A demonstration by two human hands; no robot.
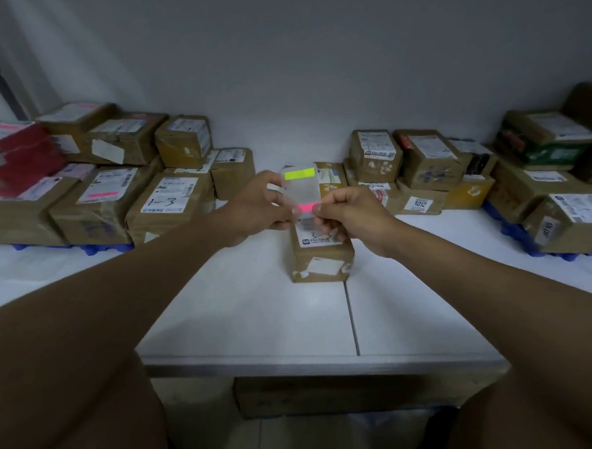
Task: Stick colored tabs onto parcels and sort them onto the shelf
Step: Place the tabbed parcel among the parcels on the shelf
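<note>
Nearest to us, our two bare forearms reach out over the white table (245,323), whose front edge runs just below them. On the left, a stack of brown parcels (90,187) sits along the back of the table, one with a pink tab on its label and one marked "1-3" (168,200); a red box (17,160) lies on top at the far left.

Our left hand (252,206) holds a clear tab sheet (301,193) upright above the table, fingers and thumb curled onto its left edge. A yellow-green tab (299,173) sits across the top of the sheet. Lower down, our right hand (349,213) pinches the right end of a pink tab (305,208) between thumb and forefinger, while the tab's left end meets the left hand's fingertips.

Directly below and behind the hands, a small brown parcel (320,257) stands alone near the middle of the table, white labels on its top and front face.

To the right, more brown parcels (429,169) are piled against the wall, one labelled "3012" (419,204), and a further pile (560,190) at the right edge includes a green-printed box (544,142).
</note>
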